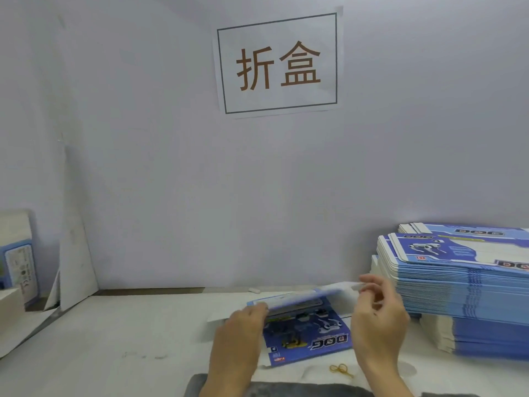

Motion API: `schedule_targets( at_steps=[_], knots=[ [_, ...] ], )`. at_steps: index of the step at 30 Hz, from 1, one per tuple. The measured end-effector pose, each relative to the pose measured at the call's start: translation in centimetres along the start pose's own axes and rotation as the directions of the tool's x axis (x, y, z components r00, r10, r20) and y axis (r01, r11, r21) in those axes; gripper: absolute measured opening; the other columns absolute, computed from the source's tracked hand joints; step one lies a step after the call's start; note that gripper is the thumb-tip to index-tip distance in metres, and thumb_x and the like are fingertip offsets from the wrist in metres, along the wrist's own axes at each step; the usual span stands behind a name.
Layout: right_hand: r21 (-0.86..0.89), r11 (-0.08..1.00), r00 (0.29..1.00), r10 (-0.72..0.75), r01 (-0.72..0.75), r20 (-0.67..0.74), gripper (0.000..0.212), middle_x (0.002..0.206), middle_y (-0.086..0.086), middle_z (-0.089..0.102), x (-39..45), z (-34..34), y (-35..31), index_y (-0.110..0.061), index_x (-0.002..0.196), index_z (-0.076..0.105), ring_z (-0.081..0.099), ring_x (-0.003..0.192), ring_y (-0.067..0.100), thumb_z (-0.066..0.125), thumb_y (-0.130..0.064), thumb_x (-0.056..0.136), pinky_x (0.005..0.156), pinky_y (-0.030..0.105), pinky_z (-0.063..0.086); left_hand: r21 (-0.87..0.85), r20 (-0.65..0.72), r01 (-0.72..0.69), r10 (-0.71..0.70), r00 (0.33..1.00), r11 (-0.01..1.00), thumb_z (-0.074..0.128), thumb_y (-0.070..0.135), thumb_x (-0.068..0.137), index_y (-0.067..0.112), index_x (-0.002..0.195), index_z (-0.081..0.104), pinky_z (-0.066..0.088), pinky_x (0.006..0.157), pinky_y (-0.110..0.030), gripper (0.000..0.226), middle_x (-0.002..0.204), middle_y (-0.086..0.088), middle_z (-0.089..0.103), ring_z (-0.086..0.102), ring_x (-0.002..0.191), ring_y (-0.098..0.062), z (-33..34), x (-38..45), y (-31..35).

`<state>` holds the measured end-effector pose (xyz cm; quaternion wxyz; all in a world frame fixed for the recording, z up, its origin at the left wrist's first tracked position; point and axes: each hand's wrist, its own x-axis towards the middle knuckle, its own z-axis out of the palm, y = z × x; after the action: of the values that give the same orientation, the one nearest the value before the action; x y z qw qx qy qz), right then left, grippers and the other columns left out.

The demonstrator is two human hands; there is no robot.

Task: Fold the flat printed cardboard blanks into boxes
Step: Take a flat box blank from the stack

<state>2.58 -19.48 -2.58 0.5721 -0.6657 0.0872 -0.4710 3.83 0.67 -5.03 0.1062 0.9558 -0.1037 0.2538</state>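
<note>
- The blank (307, 330) lies printed side up on the tabletop (128, 333), directly before the person, so both hands reach its far flap.
- The left hand (243, 330) curls a closed grip over the flap's left end, steadying it.
- The right hand (378, 316) pinches the right end, raising the flap along its crease.
- The supply stack (463, 285) sits just beside the right hand, keeping the next blank close.

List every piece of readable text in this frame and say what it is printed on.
"折盒": paper sign on the wall.
"DOG", upside down: blank being folded on the table.
"DOG": top sheets of the stack of blanks.
"TOP": small red word on the stack's top sheet.
Fine print on these, and on the blue card at far left, is too blurred.
</note>
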Motion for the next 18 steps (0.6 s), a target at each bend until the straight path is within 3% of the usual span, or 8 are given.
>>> schedule_targets(
  at_steps=[3, 5, 8, 11, 13, 14, 16, 18],
  knots=[
    [-0.053, 0.998, 0.997, 0.048, -0.045, 0.056, 0.032, 0.066, 0.001, 0.064, 0.0, 0.3, -0.7, -0.024, 0.082, 0.066, 0.057, 0.062, 0.020, 0.052, 0.004, 0.090, 0.055, 0.028, 0.043, -0.088, -0.263, 0.030, -0.052, 0.963, 0.996, 0.073, 0.006, 0.086, 0.013, 0.118, 0.065, 0.056, 0.065, -0.029, 0.034, 0.101, -0.003, 0.073, 0.070, 0.082, -0.020, -2.0, 0.1, -0.1],
    [-0.092, 0.983, 0.959, 0.175, -0.158, 0.225, 0.026, 0.065, 0.002, 0.067, 0.4, 0.4, -1.4, -0.015, 0.088, 0.074, 0.061, 0.061, 0.019, 0.052, -0.003, 0.094, 0.055, 0.030, 0.050, -0.052, -0.410, -0.006, -0.016, 0.912, 0.999, 0.090, -0.001, 0.064, 0.003, 0.097, 0.072, 0.057, 0.046, -0.031, 0.037, 0.076, -0.009, 0.073, 0.069, 0.057, -0.024, -2.6, 0.1, -0.4],
    [-0.011, 0.891, 0.718, 0.374, -0.455, 0.587, 0.018, 0.094, 0.004, 0.074, 0.5, 0.9, -3.4, -0.018, 0.107, 0.068, 0.072, 0.083, 0.022, 0.053, -0.028, 0.103, 0.065, 0.030, 0.060, -0.013, -0.540, -0.057, 0.041, 0.841, 0.998, 0.083, 0.018, 0.069, 0.002, 0.093, 0.073, 0.055, 0.040, -0.028, 0.031, 0.072, -0.009, 0.073, 0.067, 0.051, -0.021, -4.0, 0.5, 0.3],
    [0.095, 0.698, 0.518, 0.426, -0.710, 0.742, 0.039, 0.115, 0.002, 0.068, 0.4, 1.5, -5.0, -0.028, 0.110, 0.060, 0.070, 0.103, 0.035, 0.058, -0.060, 0.088, 0.076, 0.045, 0.063, 0.029, -0.572, -0.214, 0.192, 0.798, 0.976, 0.073, 0.020, 0.085, 0.008, 0.087, 0.072, 0.054, 0.038, -0.030, 0.012, 0.068, -0.003, 0.071, 0.064, 0.050, -0.020, -5.2, 0.9, 2.4],
    [0.198, 0.625, 0.541, 0.424, -0.755, 0.726, 0.044, 0.110, 0.010, 0.069, 0.4, 1.9, -5.5, -0.018, 0.113, 0.062, 0.071, 0.097, 0.040, 0.062, -0.055, 0.090, 0.074, 0.048, 0.063, -0.017, -0.490, -0.388, 0.331, 0.807, 0.921, 0.069, 0.018, 0.092, 0.014, 0.092, 0.073, 0.056, 0.046, -0.033, 0.006, 0.076, 0.002, 0.073, 0.066, 0.059, -0.018, -5.5, 0.8, 4.1],
    [0.230, 0.668, 0.609, 0.411, -0.708, 0.678, 0.034, 0.104, 0.012, 0.070, 0.4, 1.9, -5.5, -0.014, 0.112, 0.062, 0.072, 0.089, 0.036, 0.062, -0.043, 0.096, 0.070, 0.045, 0.063, -0.096, -0.410, -0.432, 0.360, 0.838, 0.897, 0.061, 0.027, 0.096, 0.019, 0.097, 0.073, 0.056, 0.052, -0.033, 0.015, 0.081, 0.006, 0.073, 0.066, 0.064, -0.015, -5.5, 0.7, 4.9],
    [0.199, 0.814, 0.753, 0.371, -0.545, 0.544, 0.009, 0.096, 0.009, 0.075, 0.7, 1.7, -5.3, -0.017, 0.103, 0.065, 0.073, 0.082, 0.029, 0.057, -0.013, 0.100, 0.070, 0.045, 0.062, -0.306, -0.228, -0.400, 0.341, 0.912, 0.864, 0.045, 0.047, 0.098, 0.028, 0.100, 0.071, 0.053, 0.062, -0.030, 0.032, 0.087, 0.013, 0.071, 0.063, 0.074, -0.008, -5.3, 0.3, 6.2],
    [0.159, 0.877, 0.786, 0.310, -0.454, 0.535, 0.026, 0.090, 0.002, 0.078, 1.4, 0.9, -5.0, -0.021, 0.095, 0.067, 0.075, 0.081, 0.024, 0.052, 0.000, 0.098, 0.073, 0.046, 0.063, -0.490, -0.146, -0.304, 0.266, 0.953, 0.817, 0.042, 0.055, 0.096, 0.030, 0.098, 0.071, 0.052, 0.068, -0.030, 0.038, 0.090, 0.016, 0.071, 0.062, 0.082, -0.005, -4.9, 0.3, 6.3]
  ],
)
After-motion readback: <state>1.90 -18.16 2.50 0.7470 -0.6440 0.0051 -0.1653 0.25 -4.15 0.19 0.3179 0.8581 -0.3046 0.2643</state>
